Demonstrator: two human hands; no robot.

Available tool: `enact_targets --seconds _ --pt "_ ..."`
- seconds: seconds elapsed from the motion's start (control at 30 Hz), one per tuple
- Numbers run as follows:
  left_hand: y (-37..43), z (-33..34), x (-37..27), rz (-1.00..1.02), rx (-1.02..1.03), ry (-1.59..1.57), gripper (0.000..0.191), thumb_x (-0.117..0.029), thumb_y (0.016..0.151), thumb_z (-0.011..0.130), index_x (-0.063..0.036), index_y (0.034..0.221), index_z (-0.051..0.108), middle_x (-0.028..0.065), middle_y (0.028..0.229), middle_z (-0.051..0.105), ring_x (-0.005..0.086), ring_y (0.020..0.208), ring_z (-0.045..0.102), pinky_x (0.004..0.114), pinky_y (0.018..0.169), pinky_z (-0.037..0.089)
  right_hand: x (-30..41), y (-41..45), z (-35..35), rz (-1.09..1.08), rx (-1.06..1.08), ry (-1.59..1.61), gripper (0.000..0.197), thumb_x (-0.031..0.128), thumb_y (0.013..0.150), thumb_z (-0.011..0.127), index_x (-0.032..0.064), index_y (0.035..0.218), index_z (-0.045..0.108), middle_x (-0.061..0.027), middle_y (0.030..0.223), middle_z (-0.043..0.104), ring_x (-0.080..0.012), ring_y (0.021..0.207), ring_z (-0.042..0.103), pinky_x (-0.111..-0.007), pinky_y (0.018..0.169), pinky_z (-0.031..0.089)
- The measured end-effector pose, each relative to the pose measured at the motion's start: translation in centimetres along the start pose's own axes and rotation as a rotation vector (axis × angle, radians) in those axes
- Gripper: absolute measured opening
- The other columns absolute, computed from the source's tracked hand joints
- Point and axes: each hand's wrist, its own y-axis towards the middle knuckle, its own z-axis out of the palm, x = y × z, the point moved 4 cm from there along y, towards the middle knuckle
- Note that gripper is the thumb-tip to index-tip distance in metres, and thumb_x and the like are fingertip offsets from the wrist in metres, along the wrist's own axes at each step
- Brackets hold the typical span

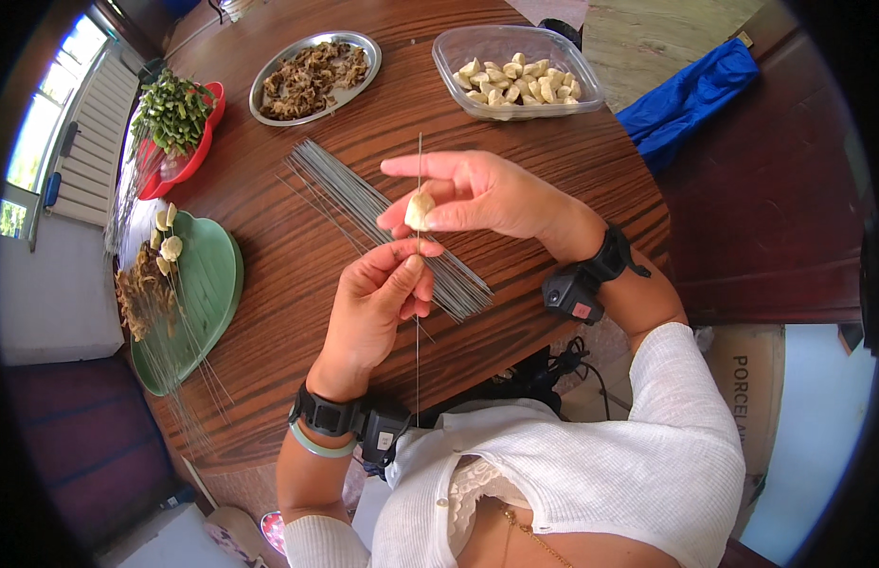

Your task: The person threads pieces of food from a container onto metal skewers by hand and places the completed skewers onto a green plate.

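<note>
My left hand [383, 298] pinches a thin, upright metal wire [418, 355] between thumb and fingers. Just above it, my right hand [475, 195] grips a pale cream chunk [419, 211] with thumb and fingers, its index finger stretched out. The wire passes at the chunk and sticks up above it; whether it runs through is hard to tell. Beneath both hands, a bundle of thin grey wires [347, 188] lies diagonally on the wooden table, partly hidden by my fingers. More such chunks fill a clear plastic container [454, 106] at the back right.
An oval metal plate [374, 60] holds brown shredded pieces. At the left, a green leaf-shaped tray [223, 284] carries wires tipped with cream chunks and brown pieces. Behind it, a red bowl [216, 113] holds wires with green pieces. The brown table's [525, 312] curved edge is near my body.
</note>
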Motion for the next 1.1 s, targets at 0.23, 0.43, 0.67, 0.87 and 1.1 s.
enact_targets --seconds 0.23,0.43,0.67,0.87,1.1 --pt "-0.3 -0.9 -0.4 0.021 -0.043 -0.096 0.020 -0.014 0.091 0.044 -0.0019 0.102 0.056 -0.0015 0.065 0.050 0.0038 0.053 0.043 0.014 0.046 0.031 3.8 -2.2 -8.2 0.032 -0.639 -0.843 0.038 0.023 0.085 0.054 0.0022 0.117 0.049 -0.0108 0.094 0.062 -0.0151 0.082 0.058 -0.024 0.074 0.047" --pt "-0.2 -0.3 -0.9 0.040 -0.021 -0.130 0.022 -0.016 0.091 0.043 -0.0026 0.106 0.054 -0.0016 0.062 0.048 0.0038 0.048 0.041 0.014 0.043 0.030 4.4 -4.6 -18.0 0.524 -0.772 -1.510 0.035 0.030 0.068 0.066 0.0077 0.095 0.061 -0.0113 0.079 0.062 -0.0226 0.072 0.059 -0.031 0.063 0.046" --pt "-0.3 -0.7 -1.2 0.024 -0.039 -0.132 0.023 -0.014 0.090 0.044 -0.0015 0.107 0.053 -0.0023 0.064 0.047 0.0031 0.053 0.040 0.014 0.045 0.030 2.7 -4.6 -20.0 0.522 -0.759 -1.570 0.031 0.018 0.064 0.067 0.0080 0.092 0.062 -0.0096 0.075 0.061 -0.0221 0.069 0.058 -0.031 0.061 0.045" --pt "-0.3 -0.6 -0.5 -0.020 -0.035 -0.102 0.023 -0.011 0.090 0.043 -0.0003 0.108 0.053 -0.0013 0.065 0.045 0.0043 0.052 0.037 0.014 0.044 0.026 3.2 -5.6 -19.6 0.207 -0.868 -1.243 0.026 0.017 0.066 0.063 0.0091 0.091 0.063 -0.0097 0.074 0.059 -0.0216 0.064 0.056 -0.031 0.059 0.044" --pt "-0.3 -0.5 -0.5 0.010 0.018 -0.130 0.024 -0.016 0.092 0.042 -0.0025 0.108 0.054 -0.0031 0.062 0.045 0.0026 0.051 0.036 0.014 0.044 0.028 3.1 -4.5 -18.2 0.365 -0.784 -1.701 0.021 0.022 0.066 0.063 0.0136 0.085 0.065 -0.0073 0.082 0.052 -0.0230 0.076 0.053 -0.033 0.067 0.043"
